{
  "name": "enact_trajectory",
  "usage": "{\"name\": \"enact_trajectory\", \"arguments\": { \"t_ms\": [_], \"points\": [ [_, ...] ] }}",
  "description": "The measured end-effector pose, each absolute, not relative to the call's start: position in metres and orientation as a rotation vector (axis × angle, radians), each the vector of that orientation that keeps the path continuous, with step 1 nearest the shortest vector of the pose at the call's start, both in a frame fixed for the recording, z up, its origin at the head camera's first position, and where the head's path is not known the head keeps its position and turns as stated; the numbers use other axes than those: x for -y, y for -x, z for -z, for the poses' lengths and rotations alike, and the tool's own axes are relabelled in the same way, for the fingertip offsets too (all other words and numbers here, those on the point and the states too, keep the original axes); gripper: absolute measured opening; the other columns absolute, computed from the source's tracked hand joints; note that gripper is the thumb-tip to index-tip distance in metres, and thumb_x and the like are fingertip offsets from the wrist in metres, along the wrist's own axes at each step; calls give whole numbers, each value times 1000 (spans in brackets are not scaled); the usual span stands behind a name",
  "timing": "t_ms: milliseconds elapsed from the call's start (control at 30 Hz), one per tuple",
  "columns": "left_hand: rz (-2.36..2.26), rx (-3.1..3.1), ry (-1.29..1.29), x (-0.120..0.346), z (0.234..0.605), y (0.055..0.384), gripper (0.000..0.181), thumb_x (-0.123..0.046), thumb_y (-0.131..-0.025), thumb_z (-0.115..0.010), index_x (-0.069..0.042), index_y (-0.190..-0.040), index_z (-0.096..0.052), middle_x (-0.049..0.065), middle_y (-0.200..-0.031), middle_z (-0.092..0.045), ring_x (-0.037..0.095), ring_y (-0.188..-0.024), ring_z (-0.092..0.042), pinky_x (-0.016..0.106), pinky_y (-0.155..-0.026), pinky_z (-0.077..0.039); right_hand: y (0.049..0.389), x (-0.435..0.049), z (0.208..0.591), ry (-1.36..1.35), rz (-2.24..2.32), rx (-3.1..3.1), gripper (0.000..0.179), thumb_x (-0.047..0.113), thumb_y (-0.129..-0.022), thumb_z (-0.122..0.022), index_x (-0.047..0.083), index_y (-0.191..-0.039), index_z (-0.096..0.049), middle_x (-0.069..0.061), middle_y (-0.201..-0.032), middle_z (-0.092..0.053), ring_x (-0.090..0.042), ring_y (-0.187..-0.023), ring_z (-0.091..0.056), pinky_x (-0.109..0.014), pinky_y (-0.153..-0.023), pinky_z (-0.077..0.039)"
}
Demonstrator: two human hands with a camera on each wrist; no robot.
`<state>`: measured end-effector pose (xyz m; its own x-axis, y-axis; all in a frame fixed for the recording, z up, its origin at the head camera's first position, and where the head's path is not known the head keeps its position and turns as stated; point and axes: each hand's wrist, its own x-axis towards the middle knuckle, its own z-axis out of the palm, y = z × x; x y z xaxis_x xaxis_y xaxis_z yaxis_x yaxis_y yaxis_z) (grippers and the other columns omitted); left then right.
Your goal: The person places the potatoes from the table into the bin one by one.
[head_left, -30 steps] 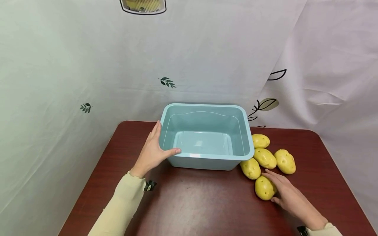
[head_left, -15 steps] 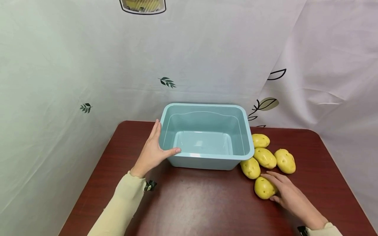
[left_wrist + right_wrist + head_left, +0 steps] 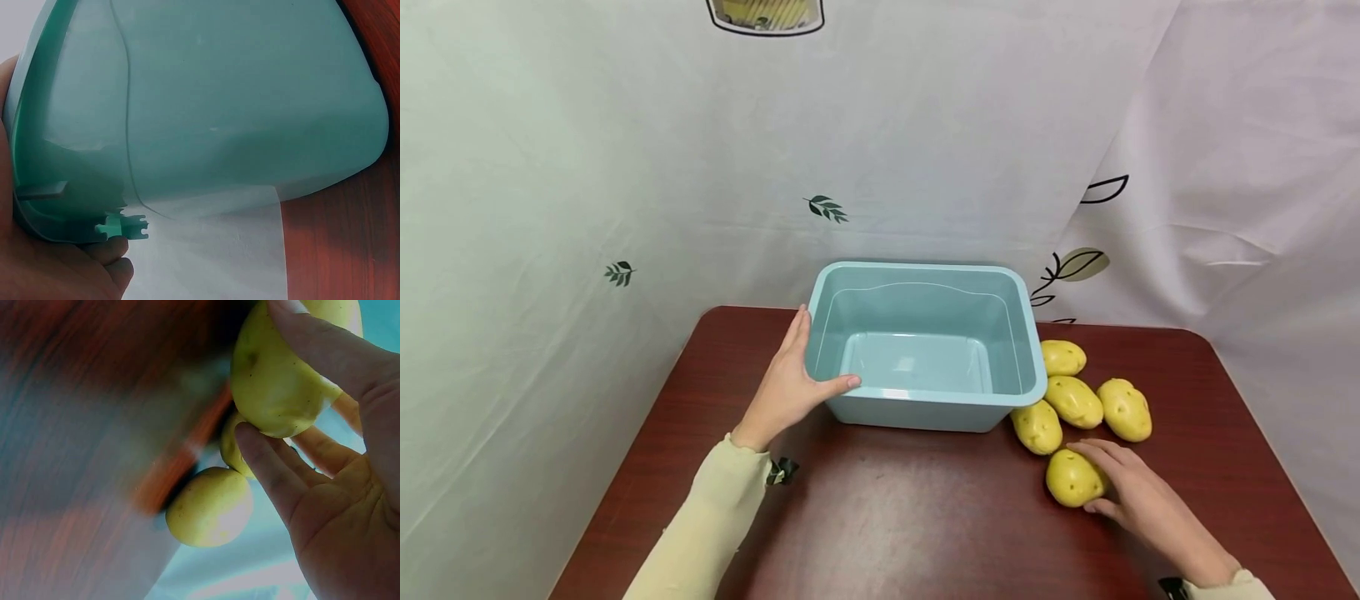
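A light blue plastic tub [image 3: 917,398] stands upright near the back of the table, with nothing inside. At its front left corner my left hand [image 3: 781,398] holds the rim, thumb along the front edge and fingers along the left side. In the left wrist view, the tub's outer wall [image 3: 250,94] fills most of the frame beside the hand [image 3: 62,269]. My right hand [image 3: 1138,500] grips the nearest yellow potato [image 3: 1073,478], right of the tub. In the right wrist view, thumb and fingers surround this potato [image 3: 281,381]; its contact with the table is hard to see.
Several more potatoes lie beside the tub's right side: one by its front corner [image 3: 1037,427], one in the middle [image 3: 1073,402], one farther back [image 3: 1063,358] and one to the right [image 3: 1124,410]. White patterned cloth [image 3: 925,167] hangs behind the dark red table [image 3: 880,508].
My right hand's fingers have settled slightly closer round the nearest potato, which has barely shifted. The left hand and the tub stay where they were.
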<state>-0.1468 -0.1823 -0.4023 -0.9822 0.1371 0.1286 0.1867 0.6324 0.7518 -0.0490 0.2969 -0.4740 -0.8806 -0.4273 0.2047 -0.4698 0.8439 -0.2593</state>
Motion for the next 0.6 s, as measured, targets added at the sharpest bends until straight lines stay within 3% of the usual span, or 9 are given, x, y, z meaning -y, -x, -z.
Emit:
{"name": "enact_trajectory", "arguments": {
  "t_ms": [100,200,333,433,600],
  "points": [
    [1284,2792,271,182,402,147,124,-64,-76,-79,-15,-163,-5,-16,-166,3,20,-153,-11,55,-116,-27,48,-298,471,-689,-478,2883,81,17,-59,-96,13,-132,-62,-7,-127,-61,-31,-114,-57,-43,-87,-47],
    [1275,2794,267,183,401,146,123,-64,-77,-79,-16,-163,-5,-17,-166,4,20,-153,-11,56,-115,-27,48,-297,469,-698,-509,2842,81,17,-58,-96,14,-132,-62,-7,-127,-61,-30,-114,-56,-27,-94,-40],
    [1274,2790,267,183,401,146,122,-61,-77,-80,-17,-163,-5,-17,-166,3,20,-153,-11,57,-115,-27,48,-296,466,-722,-545,2773,84,15,-56,-96,13,-134,-62,-8,-128,-60,-30,-114,-55,-8,-100,-21],
    [1274,2790,268,183,401,146,121,-60,-78,-80,-17,-163,-5,-17,-166,3,20,-153,-11,57,-115,-27,48,-295,464,-736,-561,2752,86,14,-56,-96,12,-135,-61,-9,-129,-60,-31,-114,-54,-4,-102,-13],
    [1280,2790,275,183,402,146,121,-58,-78,-81,-17,-163,-5,-17,-166,3,20,-153,-11,57,-115,-27,47,-293,459,-735,-569,2748,87,16,-58,-96,14,-138,-59,-9,-131,-59,-33,-116,-54,-3,-103,-10]
  ]
}}
